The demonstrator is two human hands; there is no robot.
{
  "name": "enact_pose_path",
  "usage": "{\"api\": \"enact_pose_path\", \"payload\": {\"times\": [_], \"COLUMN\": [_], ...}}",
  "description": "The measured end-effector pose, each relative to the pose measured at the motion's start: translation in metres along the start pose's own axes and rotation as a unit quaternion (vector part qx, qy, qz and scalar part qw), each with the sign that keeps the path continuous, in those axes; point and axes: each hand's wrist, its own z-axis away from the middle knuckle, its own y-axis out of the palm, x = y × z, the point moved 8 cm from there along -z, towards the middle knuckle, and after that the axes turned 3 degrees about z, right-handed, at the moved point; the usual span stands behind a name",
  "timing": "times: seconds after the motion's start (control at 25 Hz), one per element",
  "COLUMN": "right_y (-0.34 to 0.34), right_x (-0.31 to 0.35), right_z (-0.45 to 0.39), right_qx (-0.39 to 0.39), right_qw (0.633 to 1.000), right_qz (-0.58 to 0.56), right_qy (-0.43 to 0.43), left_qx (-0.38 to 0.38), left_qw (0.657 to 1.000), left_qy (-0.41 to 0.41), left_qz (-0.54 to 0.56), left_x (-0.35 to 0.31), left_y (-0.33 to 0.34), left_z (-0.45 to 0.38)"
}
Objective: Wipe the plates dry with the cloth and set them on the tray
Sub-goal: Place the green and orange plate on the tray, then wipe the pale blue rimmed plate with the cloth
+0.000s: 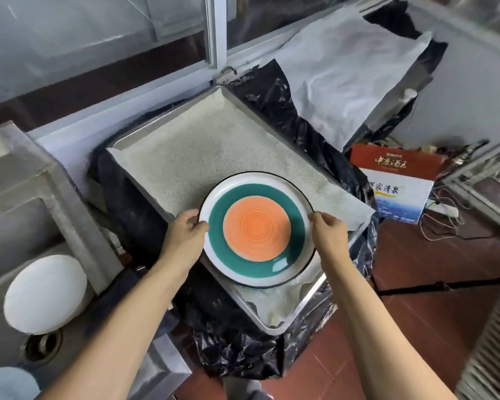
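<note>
Orange-centred, teal-ringed plate sits over the cloth-lined metal tray, toward its 5 o'clock corner; we pinch its rim with left hand at 9 and right hand at 3.

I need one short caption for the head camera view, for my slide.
Both hands, left hand and right hand, hold a colourful plate over the lined tray.

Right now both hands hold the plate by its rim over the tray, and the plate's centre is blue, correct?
Not quite. The head view shows the plate has an orange centre inside a green ring. The left hand and right hand do hold its rim over the tray.
</note>
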Motion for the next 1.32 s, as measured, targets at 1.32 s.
{"api": "enact_pose_path", "payload": {"times": [1.32], "right_y": [0.125], "right_x": [0.088], "right_z": [0.118], "right_qx": [0.167], "right_qw": [0.948], "right_qz": [0.057], "right_qy": [-0.266], "left_qx": [-0.068], "left_qw": [0.990], "left_qy": [0.114], "left_qz": [-0.040], "left_x": [-0.008], "left_y": [-0.070], "left_z": [0.065]}}
